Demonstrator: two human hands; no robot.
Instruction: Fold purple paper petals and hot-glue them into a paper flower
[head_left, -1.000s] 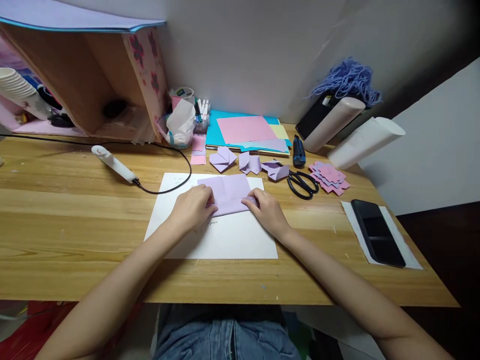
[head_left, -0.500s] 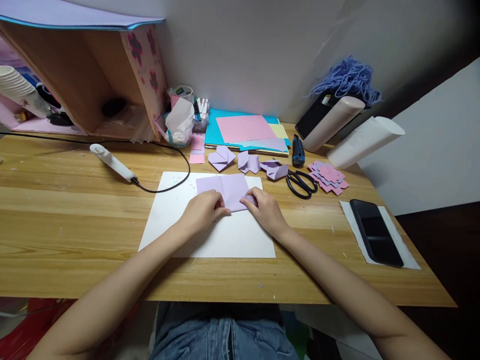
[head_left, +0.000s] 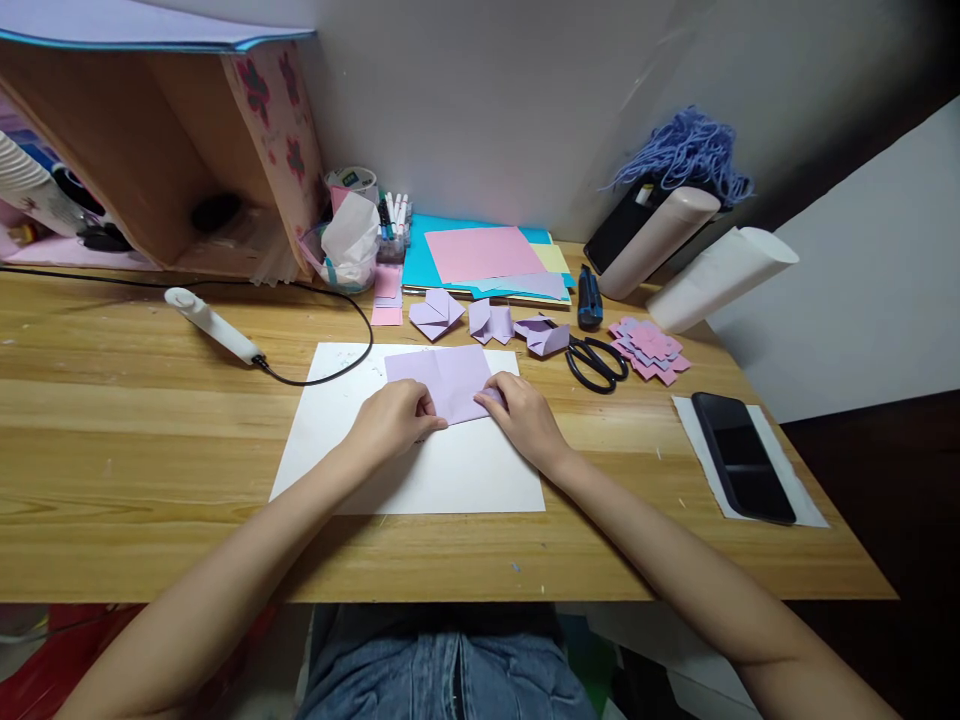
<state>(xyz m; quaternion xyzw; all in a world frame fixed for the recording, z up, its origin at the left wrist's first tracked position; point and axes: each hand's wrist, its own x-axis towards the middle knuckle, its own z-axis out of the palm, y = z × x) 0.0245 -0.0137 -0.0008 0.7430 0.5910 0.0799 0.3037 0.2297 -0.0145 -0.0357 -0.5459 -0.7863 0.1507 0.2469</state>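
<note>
Lilac paper (head_left: 453, 377) lies between nearly closed hands (head_left: 390, 414), its near edge apparently pinched by both.

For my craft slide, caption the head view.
Left hand and right hand on lilac paper over a white sheet, folded pieces behind.

The left arm (head_left: 225, 575) and the right arm (head_left: 675, 545) are bare and reach forward, slanting in toward each other. The left hand (head_left: 390, 418) has its fingers (head_left: 422, 399) curled down and its thumb poking inward. The right hand (head_left: 523, 415) is close by but not touching it, with its thumb and first finger pinched together.
</note>
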